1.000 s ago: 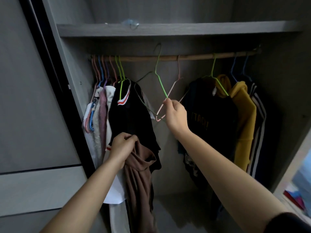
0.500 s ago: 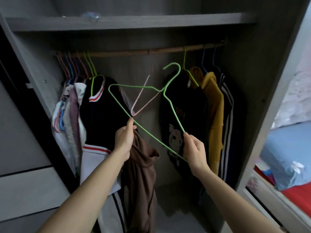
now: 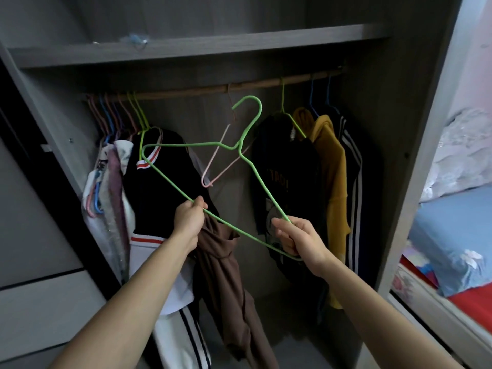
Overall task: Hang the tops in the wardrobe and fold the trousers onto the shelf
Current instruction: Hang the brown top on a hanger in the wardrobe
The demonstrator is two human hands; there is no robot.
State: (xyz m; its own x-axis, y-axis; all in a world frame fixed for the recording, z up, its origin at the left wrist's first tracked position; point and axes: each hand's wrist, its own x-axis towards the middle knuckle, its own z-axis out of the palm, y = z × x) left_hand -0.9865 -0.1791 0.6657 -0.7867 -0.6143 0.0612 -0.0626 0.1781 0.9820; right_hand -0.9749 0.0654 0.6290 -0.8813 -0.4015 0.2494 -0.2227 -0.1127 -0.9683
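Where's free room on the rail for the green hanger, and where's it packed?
Free: the middle of the rail, between the left hanger bunch and the black printed top; only an empty pink hanger hangs there. Crowded: the rail's left end, and the right end with the mustard hoodie and striped jacket.

A grey wood-grain wardrobe (image 3: pixel 415 123) is seen standing open, and its inside is dimly lit. Left of it, a grey panelled door (image 3: pixel 32 222) is seen. Right of the wardrobe, a bed (image 3: pixel 452 235) covered in blue and red is more brightly lit.
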